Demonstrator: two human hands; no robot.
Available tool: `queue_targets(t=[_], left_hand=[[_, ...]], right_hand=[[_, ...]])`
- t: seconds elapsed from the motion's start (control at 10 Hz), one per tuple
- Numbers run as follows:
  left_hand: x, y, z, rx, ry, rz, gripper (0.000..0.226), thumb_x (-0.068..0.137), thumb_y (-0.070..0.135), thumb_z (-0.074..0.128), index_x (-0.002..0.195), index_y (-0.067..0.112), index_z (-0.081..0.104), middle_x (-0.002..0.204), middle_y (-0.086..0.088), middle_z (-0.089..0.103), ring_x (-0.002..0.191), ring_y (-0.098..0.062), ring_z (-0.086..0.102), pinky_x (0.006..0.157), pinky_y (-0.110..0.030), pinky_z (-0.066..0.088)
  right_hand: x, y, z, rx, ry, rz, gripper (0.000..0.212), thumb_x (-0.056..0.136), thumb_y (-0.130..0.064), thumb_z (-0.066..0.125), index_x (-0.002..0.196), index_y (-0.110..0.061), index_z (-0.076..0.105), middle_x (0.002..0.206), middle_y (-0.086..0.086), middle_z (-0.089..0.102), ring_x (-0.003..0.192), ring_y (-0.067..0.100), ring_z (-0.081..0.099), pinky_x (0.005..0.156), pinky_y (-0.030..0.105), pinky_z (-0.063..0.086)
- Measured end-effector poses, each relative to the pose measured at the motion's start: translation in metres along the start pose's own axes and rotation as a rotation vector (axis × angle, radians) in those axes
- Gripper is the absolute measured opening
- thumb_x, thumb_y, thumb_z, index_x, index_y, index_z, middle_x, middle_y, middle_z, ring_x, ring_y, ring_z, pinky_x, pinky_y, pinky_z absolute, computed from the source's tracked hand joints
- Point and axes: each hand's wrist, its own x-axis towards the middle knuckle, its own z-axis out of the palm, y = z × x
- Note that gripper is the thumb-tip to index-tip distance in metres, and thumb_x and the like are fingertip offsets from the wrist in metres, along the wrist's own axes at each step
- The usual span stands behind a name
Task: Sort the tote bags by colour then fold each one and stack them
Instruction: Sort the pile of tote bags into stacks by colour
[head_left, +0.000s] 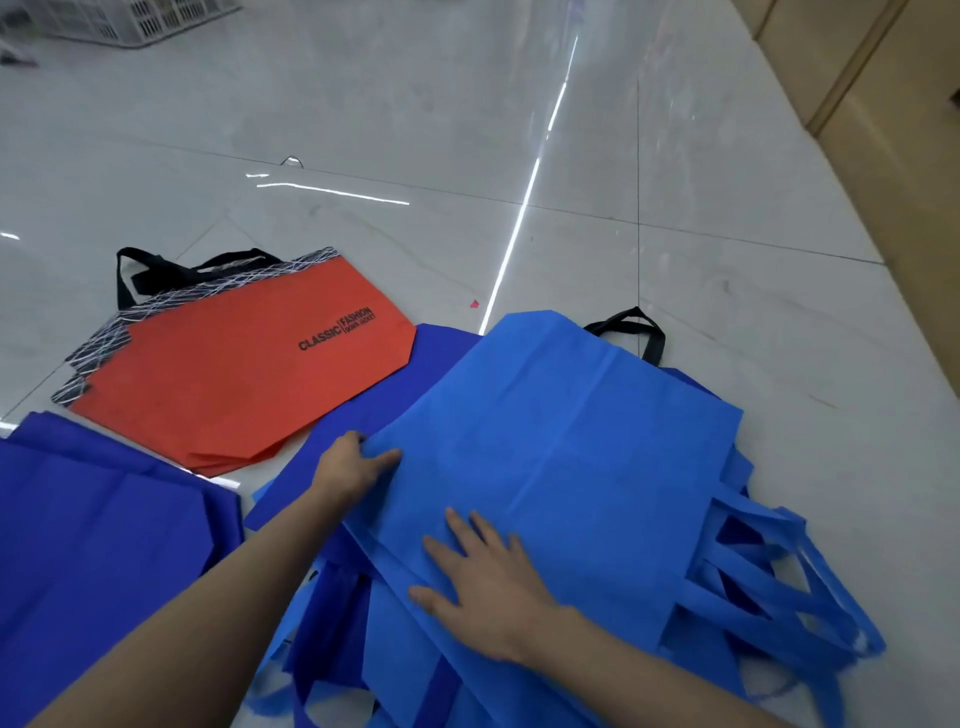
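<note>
— What is on top of the pile in front of the person?

— A light blue tote bag, spread flat over a heap of other light blue bags on the glossy tiled floor. Its light blue handles loop out to the right, bunched with those of the bags beneath.

— And the hands?

— The left hand pinches the bag's left edge, thumb on top of the fabric and fingers tucked out of sight under it. The right hand lies palm down on the near part of the same bag, fingers straight and spread, gripping nothing.

— Other colours?

— A dark blue bag shows from under the far left side of the light blue heap. A separate stack of dark blue bags sits at the left, apart from the heap. Beyond it lies a stack of orange tote bags, the top one printed with "CLASSIC FASHION DOWN JACKET", with a black-and-white scribbled border and black handles at the far end. Its near corner touches or overlaps the dark blue bag; I cannot tell which.

— Anything else?

— A black strap pokes out behind the heap at the right. A white slatted crate stands far off at top left, and pale wooden panelling runs along the right.
</note>
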Motion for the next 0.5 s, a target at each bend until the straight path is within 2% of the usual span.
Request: queue_targets(t=[0.1, 0.2, 0.3, 0.4, 0.5], left_hand=[[-0.014, -0.002, -0.003, -0.121, -0.114, 0.005, 0.029, 0.090, 0.026, 0.062, 0.098, -0.002, 0.063, 0.100, -0.015, 0.067, 0.092, -0.032, 0.064, 0.083, -0.044, 0.052], [-0.041, -0.006, 0.001, -0.432, -0.119, -0.028, 0.015, 0.092, 0.023, 0.060, 0.091, 0.008, 0.063, 0.101, -0.015, 0.068, 0.086, -0.028, 0.065, 0.079, -0.042, 0.054], [-0.066, -0.008, 0.010, -0.694, -0.061, -0.058, 0.007, 0.093, 0.021, 0.058, 0.087, 0.016, 0.061, 0.096, -0.008, 0.068, 0.082, -0.022, 0.065, 0.070, -0.036, 0.053], [-0.084, -0.005, 0.021, -0.937, -0.027, -0.091, 0.007, 0.093, 0.019, 0.056, 0.093, 0.014, 0.061, 0.096, -0.006, 0.067, 0.084, -0.021, 0.065, 0.067, -0.032, 0.052], [-0.095, -0.006, 0.030, -1.115, -0.005, -0.132, 0.013, 0.094, 0.019, 0.055, 0.105, 0.012, 0.058, 0.107, -0.007, 0.064, 0.091, -0.022, 0.063, 0.068, -0.035, 0.052]], right_hand=[[-0.015, 0.009, 0.020, -0.240, 0.311, -0.082, 0.069, 0.094, -0.063, 0.013, 0.126, -0.019, 0.054, 0.140, 0.012, 0.045, 0.127, 0.031, 0.045, 0.100, 0.050, 0.042], [-0.036, 0.015, 0.050, -0.203, 0.584, -0.406, 0.030, 0.090, -0.045, 0.048, 0.078, -0.018, 0.055, 0.082, 0.001, 0.056, 0.070, 0.016, 0.053, 0.057, 0.027, 0.044], [-0.056, 0.004, 0.064, -0.108, 0.423, -0.256, 0.047, 0.092, -0.056, 0.044, 0.063, -0.020, 0.051, 0.063, -0.001, 0.056, 0.055, 0.014, 0.052, 0.048, 0.027, 0.038], [-0.061, -0.010, 0.049, 0.903, 0.233, 0.303, 0.058, 0.086, -0.067, 0.038, 0.077, -0.013, 0.057, 0.076, 0.006, 0.064, 0.067, 0.016, 0.060, 0.060, 0.032, 0.047], [-0.059, -0.014, 0.040, 1.784, 0.352, 0.495, 0.043, 0.089, -0.054, 0.048, 0.110, -0.017, 0.053, 0.111, 0.009, 0.062, 0.093, 0.020, 0.063, 0.069, 0.029, 0.051]])
